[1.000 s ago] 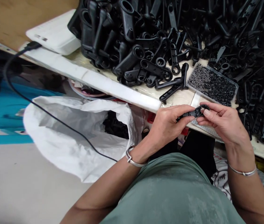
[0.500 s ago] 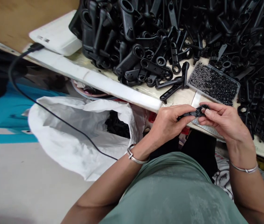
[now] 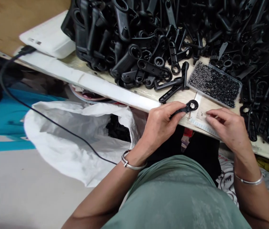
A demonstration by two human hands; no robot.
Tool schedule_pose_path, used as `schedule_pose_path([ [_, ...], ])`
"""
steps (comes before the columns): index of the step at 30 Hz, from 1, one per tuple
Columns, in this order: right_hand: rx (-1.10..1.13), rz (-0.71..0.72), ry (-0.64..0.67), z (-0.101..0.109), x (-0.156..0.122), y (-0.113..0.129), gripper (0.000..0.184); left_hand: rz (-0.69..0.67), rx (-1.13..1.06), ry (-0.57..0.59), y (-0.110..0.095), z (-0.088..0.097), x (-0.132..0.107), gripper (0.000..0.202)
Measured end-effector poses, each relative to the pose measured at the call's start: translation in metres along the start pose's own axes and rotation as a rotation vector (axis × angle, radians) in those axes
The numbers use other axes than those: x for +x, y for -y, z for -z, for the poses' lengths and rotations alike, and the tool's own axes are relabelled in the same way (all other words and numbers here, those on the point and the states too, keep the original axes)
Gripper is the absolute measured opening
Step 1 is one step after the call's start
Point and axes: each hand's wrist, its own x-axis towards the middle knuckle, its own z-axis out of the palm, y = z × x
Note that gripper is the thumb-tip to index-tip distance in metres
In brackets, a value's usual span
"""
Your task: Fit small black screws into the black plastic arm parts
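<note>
My left hand (image 3: 159, 125) is closed on the shaft of a black plastic lever (image 3: 186, 108), whose ring end points right above the bench edge. A little to its right, my right hand (image 3: 227, 127) has let go of the lever and hovers with its fingers loosely curled and apart over a white strip (image 3: 199, 119) on the bench. Nothing shows in the right hand. Just beyond both hands stands a clear tray of small dark screws (image 3: 214, 84).
A big heap of black plastic levers (image 3: 172, 35) covers the bench behind. A white box (image 3: 47, 36) with a black cable (image 3: 41, 116) sits at the left end. A white sack (image 3: 77, 136) with black parts hangs open below the bench edge.
My right hand has come off the lever's ring end and dropped to the right. The left hand still holds the lever, now slightly further left and forward.
</note>
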Motion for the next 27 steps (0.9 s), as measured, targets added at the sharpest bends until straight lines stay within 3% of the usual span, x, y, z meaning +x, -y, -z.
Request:
schedule_pose_path([
  [3,-0.136,0.092,0.014,-0.012,-0.002,0.007,0.021,-0.055,-0.008,0.084,0.0,-0.003,0.002,0.016],
  [8,-0.14,0.085,-0.009,-0.015,-0.004,0.004,0.021,-0.182,0.027,0.206,0.002,-0.008,0.01,0.017],
  [11,-0.018,0.021,-0.09,-0.008,-0.005,-0.002,0.016,-0.268,0.145,0.134,0.001,-0.011,0.012,0.013],
  [14,0.292,-0.184,-0.123,0.0,-0.005,-0.003,0.015,-0.371,0.257,0.019,-0.005,-0.015,0.01,0.012],
  [17,0.664,-0.372,0.023,0.001,-0.003,0.003,0.028,-0.474,0.208,0.015,-0.012,-0.022,0.007,0.015],
  [21,0.947,-0.45,0.222,-0.003,-0.001,0.014,0.036,-0.482,0.029,0.02,-0.016,-0.03,0.007,0.013],
  [24,0.979,-0.406,0.308,0.001,0.0,0.015,0.034,-0.472,-0.05,-0.016,-0.017,-0.032,0.009,0.013],
  [27,0.801,-0.317,0.295,0.014,0.005,0.008,0.031,-0.438,-0.079,-0.024,-0.018,-0.03,0.01,0.013],
])
